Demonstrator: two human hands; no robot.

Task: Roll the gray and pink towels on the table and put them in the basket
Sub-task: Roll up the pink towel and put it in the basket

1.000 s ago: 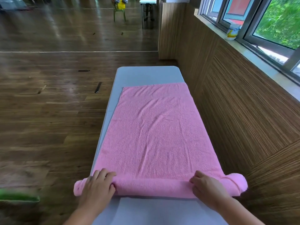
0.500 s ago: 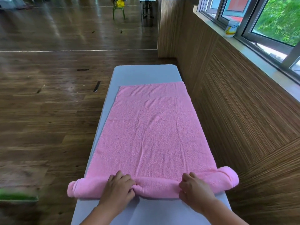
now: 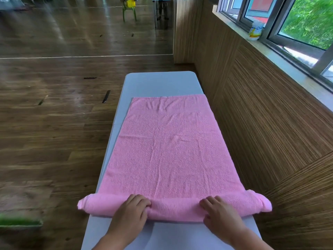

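No legible text (tub [image 3: 255, 32] label blurry)

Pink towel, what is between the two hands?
Just the rolled part of the pink towel, nothing on it, between the left hand and right hand. The head view shows it.

A pink towel [image 3: 169, 154] of looped terry cloth, matt and nubbly, with a flatter woven band near its far edge, is seen spread over a desk [image 3: 160, 82] whose pale grey top looks smooth, matt and plastic-like. The floor [image 3: 54, 123] is laid in dark wooden boards, varnished to a mirror-like gloss. The wall panelling [image 3: 270, 114] is finished in finely ribbed, unpolished wood grain. A glossy plastic tub [image 3: 255, 31] is set beside smooth grey window frames [image 3: 274, 20].
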